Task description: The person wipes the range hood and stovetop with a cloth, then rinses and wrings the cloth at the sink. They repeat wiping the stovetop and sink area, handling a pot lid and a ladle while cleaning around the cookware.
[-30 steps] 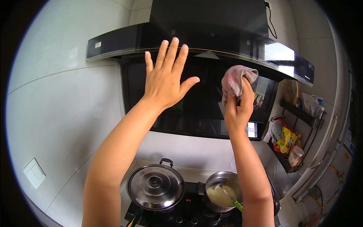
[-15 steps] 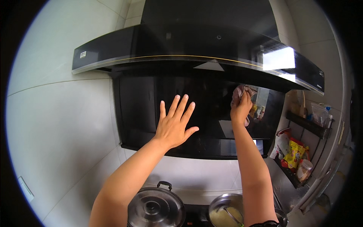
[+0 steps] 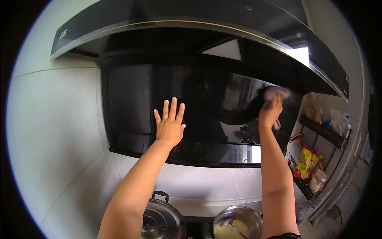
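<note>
A glossy black range hood panel (image 3: 207, 119) stretches in front of me, mirroring the stove and a window. My left hand (image 3: 170, 125) rests over its left-centre part with the fingers spread, holding nothing. Near the panel's right end, my right hand (image 3: 271, 111) presses a pinkish cloth (image 3: 277, 93) to the surface. The cloth is bunched under the fingers, and part of it hangs below the palm. Motion blurs the cloth and the fingertips on it.
The hood's upper ledge (image 3: 179, 24) juts out above both hands. Below stand a large lidded pot (image 3: 165, 221) and a steel pan (image 3: 254, 217) with pale food and a utensil. At right, a black wall rack (image 3: 324, 130) carries packets and a jar (image 3: 318, 180).
My right hand has wiped the cloth farther right along the panel. My left hand has shifted a little left, its fingers still spread. The view has tilted, so the hood's ledge sits higher.
</note>
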### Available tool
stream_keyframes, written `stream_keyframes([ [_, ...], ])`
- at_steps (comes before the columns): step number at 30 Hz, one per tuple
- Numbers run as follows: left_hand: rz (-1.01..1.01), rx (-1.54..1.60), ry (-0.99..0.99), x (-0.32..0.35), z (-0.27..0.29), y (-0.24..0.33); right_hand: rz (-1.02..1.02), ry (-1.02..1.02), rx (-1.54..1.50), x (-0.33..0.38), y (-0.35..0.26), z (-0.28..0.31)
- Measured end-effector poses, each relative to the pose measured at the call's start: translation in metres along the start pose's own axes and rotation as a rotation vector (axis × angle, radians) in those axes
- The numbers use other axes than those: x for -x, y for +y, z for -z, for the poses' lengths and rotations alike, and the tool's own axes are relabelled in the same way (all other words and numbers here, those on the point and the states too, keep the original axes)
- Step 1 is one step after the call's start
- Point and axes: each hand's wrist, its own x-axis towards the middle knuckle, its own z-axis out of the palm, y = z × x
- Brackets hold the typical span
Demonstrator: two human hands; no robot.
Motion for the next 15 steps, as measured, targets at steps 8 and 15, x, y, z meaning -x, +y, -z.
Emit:
stream_keyframes([
  [8,-0.006,-0.052,0.058,0.001,0.005,0.0,0.319,-0.353,-0.352,0.042,-0.214,0.002],
  [15,0.022,-0.115,0.014,0.002,0.009,0.0,0.276,-0.161,-0.06,-0.018,-0.025,0.009],
])
